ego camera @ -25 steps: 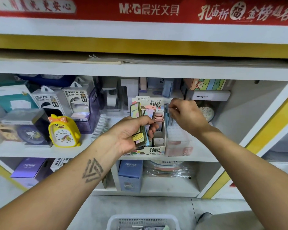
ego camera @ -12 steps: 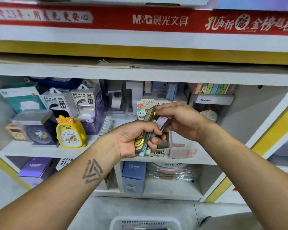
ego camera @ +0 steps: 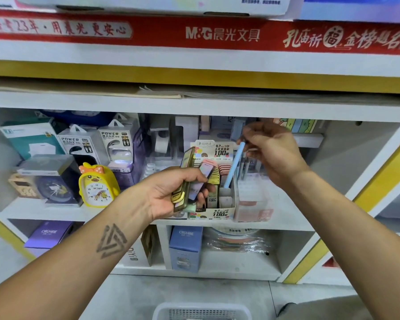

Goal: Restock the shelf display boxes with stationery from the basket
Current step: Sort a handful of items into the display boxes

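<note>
My left hand (ego camera: 171,192) grips a stack of flat lead-refill cases (ego camera: 189,179), olive, yellow, lilac and mint, just in front of the cardboard display box (ego camera: 219,213) printed "0.7 HB 100". My right hand (ego camera: 270,153) pinches the top of one light blue case (ego camera: 233,167), tilted, with its lower end inside the box's right-hand slot. Pink and yellow cases (ego camera: 222,172) stand in the box behind it. The white basket (ego camera: 201,311) shows at the bottom edge on the floor.
A clear acrylic holder (ego camera: 254,199) stands right of the display box. A yellow duck alarm clock (ego camera: 97,185) and power bank boxes (ego camera: 97,144) fill the shelf's left side. Purple and blue CRUHRE boxes (ego camera: 186,248) sit on the lower shelf.
My right hand took a light blue case from the stack in my left hand and carried it right and up over the display box; its lower end now sits in the box.
</note>
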